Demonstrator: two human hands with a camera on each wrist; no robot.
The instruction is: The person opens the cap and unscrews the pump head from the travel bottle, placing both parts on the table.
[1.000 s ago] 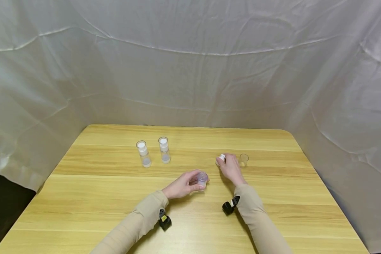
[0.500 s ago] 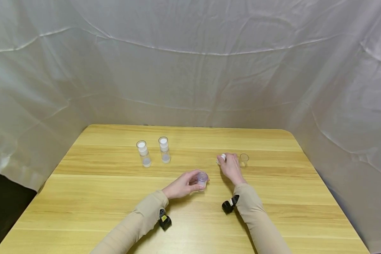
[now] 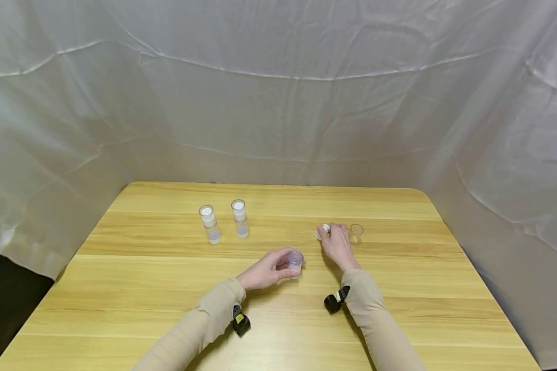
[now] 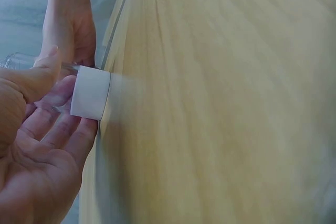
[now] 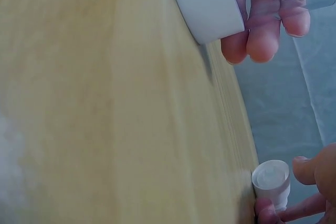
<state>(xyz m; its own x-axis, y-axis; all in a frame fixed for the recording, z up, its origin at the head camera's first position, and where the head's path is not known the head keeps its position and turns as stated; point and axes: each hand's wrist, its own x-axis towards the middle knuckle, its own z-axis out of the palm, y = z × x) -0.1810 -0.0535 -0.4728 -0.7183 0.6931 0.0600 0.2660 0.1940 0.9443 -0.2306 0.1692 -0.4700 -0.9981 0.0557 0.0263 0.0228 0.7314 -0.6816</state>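
Note:
My left hand (image 3: 264, 270) holds a small clear bottle (image 3: 295, 259) near the middle of the table, its neck end up and uncapped. In the left wrist view the bottle's white base (image 4: 90, 93) lies just past my curled fingers (image 4: 44, 124). Farther right, my right hand (image 3: 340, 246) has thumb and fingers at a white pump top (image 3: 325, 228), low at the tabletop. Seen from the right wrist, this pump top (image 5: 271, 176) turns its round, hollow-looking end to the camera, a finger (image 5: 266, 211) touching it and the thumb close by.
Just right of my right hand stands a clear cap (image 3: 356, 233). Two upright bottles with white tops under clear caps, one farther left (image 3: 210, 225) and one beside it (image 3: 240, 220), stand at the back left. Grey cloth (image 3: 278, 113) hangs behind the wooden table (image 3: 120, 299).
The white pump top has tilted slightly in my right hand, with more of it showing left of the thumb. My left hand and its bottle have stayed in place.

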